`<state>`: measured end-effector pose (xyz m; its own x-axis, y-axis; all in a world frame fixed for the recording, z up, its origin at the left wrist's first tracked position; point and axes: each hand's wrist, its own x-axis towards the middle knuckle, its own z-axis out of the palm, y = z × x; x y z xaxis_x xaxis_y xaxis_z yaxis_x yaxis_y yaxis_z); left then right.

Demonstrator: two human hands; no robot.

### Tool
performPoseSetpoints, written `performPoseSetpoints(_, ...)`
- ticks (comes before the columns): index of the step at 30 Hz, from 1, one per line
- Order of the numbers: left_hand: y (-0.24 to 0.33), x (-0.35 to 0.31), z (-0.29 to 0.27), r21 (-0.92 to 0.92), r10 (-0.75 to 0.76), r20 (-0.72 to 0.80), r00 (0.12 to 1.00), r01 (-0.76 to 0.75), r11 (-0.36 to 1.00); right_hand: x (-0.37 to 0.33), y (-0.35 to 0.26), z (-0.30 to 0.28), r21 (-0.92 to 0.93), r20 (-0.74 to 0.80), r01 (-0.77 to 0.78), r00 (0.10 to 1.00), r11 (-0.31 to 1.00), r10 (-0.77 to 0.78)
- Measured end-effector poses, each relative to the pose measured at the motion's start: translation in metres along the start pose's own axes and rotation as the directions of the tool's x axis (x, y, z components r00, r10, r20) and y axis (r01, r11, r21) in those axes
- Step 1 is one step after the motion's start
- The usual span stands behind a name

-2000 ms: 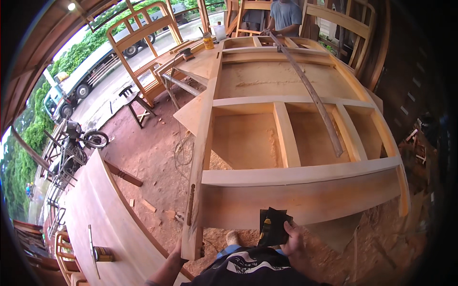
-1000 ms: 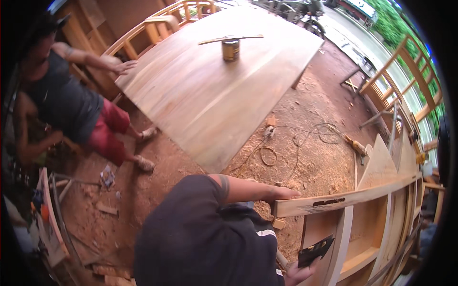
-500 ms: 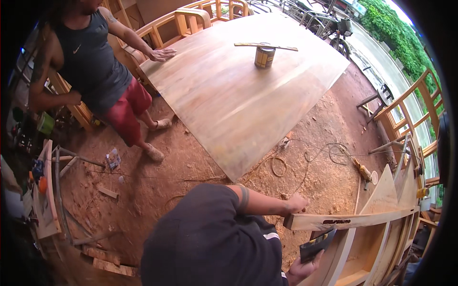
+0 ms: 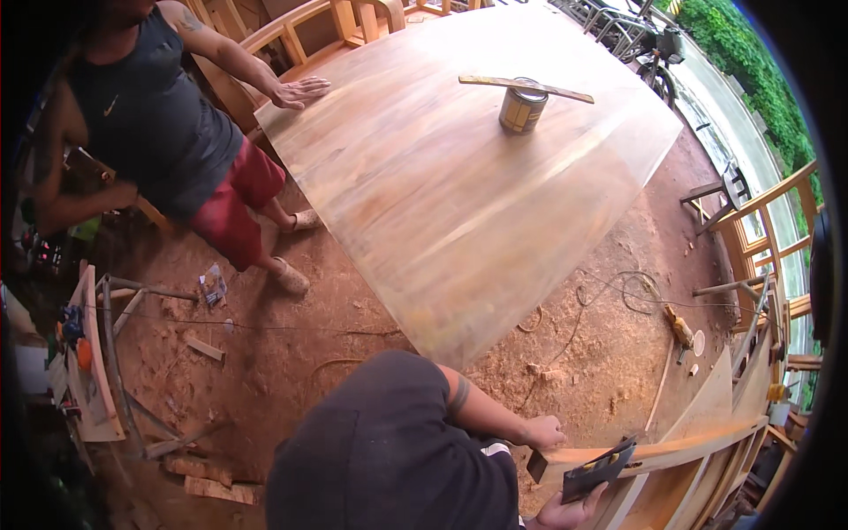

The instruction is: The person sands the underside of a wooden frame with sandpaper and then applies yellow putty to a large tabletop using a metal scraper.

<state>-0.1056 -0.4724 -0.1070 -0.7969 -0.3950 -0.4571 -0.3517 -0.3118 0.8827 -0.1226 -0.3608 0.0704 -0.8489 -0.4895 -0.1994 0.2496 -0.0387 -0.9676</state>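
Observation:
My left hand (image 4: 545, 433) is closed, knuckles up, beside the near end of a long wooden rail (image 4: 667, 451). Whether it holds anything is hidden. From the lower edge comes my right hand (image 4: 574, 509), gripping a thin black folded sheet with yellow marks (image 4: 599, 471); its exact kind is unclear. That sheet overlaps the rail's side in the picture, and I cannot tell whether they touch. The rail tops a wooden frame with pale crosspieces (image 4: 685, 495). Its near end face (image 4: 536, 465) looks dark.
A large wooden panel (image 4: 459, 212) lies ahead, carrying a can (image 4: 523, 110) with a flat stick (image 4: 526, 88) across it. At the left stands a person (image 4: 159, 124), one hand on the panel. Cords (image 4: 640, 291), a power tool (image 4: 678, 328) and wood shavings lie on the dirt floor.
The view has shifted. My left hand is lower, closer to the rail's end. My right hand has raised the black sheet from below the rail across its side. The person's hand remains on the panel.

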Motion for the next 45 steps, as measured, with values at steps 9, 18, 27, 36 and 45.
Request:
performPoseSetpoints(9,0.055,-0.103,-0.118,-0.598,0.243,0.457,0.855,0.094,0.796,-0.052,0.010,0.074,0.251,0.197,-0.215,0.966,0.944,0.167)
performPoseSetpoints(18,0.024,-0.234,-0.164,-0.743,0.370,0.417,0.830,0.077,0.665,-0.142,0.071,0.073,0.523,0.165,-0.183,0.980,0.832,0.112)
performPoseSetpoints(27,-0.019,-0.316,-0.175,-0.506,0.284,0.349,0.893,-0.076,0.859,-0.239,0.103,0.078,0.614,0.212,-0.259,0.964,0.745,0.161)
performPoseSetpoints(36,-0.038,-0.381,-0.187,-0.398,0.471,0.289,0.834,-0.343,0.851,-0.273,0.111,0.112,0.541,0.335,-0.338,0.926,0.770,0.171)
performPoseSetpoints(45,-0.045,-0.425,-0.231,-0.499,0.485,0.157,0.861,-0.354,0.791,-0.261,0.123,0.149,0.379,0.613,-0.564,0.747,0.733,0.257)
